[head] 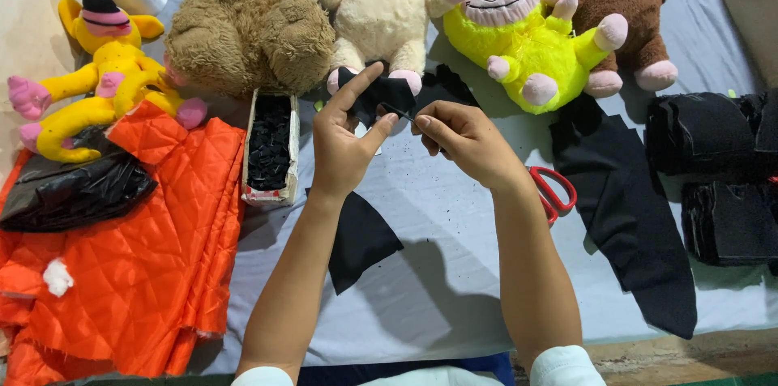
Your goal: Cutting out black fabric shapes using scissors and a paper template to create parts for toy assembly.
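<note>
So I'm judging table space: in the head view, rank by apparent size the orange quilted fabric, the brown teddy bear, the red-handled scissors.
1. orange quilted fabric
2. brown teddy bear
3. red-handled scissors, partly hidden behind the right hand.

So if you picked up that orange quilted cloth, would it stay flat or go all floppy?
Probably floppy: the orange quilted cloth already lies in soft folds and bunches at its edge. It looks padded, so it may feel puffy and fairly light. Its shiny surface hints it could slide a bit in the fingers.
</note>
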